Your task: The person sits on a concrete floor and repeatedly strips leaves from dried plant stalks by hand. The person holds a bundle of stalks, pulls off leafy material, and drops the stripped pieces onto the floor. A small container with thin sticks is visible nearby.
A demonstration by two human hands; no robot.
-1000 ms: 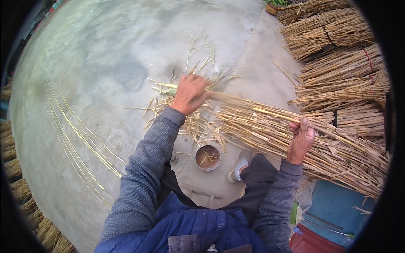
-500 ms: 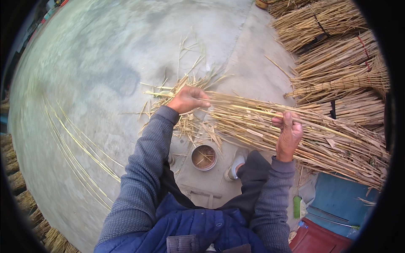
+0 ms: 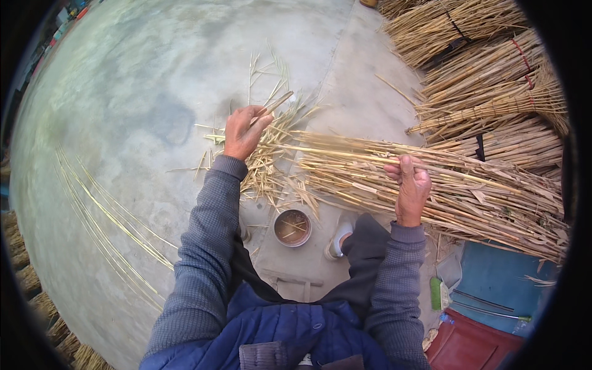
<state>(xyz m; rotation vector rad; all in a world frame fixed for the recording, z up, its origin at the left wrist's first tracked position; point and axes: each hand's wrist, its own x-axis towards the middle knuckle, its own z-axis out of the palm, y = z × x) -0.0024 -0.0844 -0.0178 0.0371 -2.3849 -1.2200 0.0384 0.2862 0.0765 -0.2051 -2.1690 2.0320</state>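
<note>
Left hand pinches one thin reed stalk above the loose reed pile on the concrete floor; right hand is closed over the pile's top stalks. Best to draw the stalk straight along its length, pile pinned, so neighbours don't drag.

The person wore a grey ribbed-knit sweater with snug cuffs on both sleeves, a quilted blue vest over the chest, dark trousers, and a pale shoe. Both hands were bare.

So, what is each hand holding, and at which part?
The left hand grips a single reed stalk near its end; the right hand pinches the same stalk farther along, above the reed pile.
</note>
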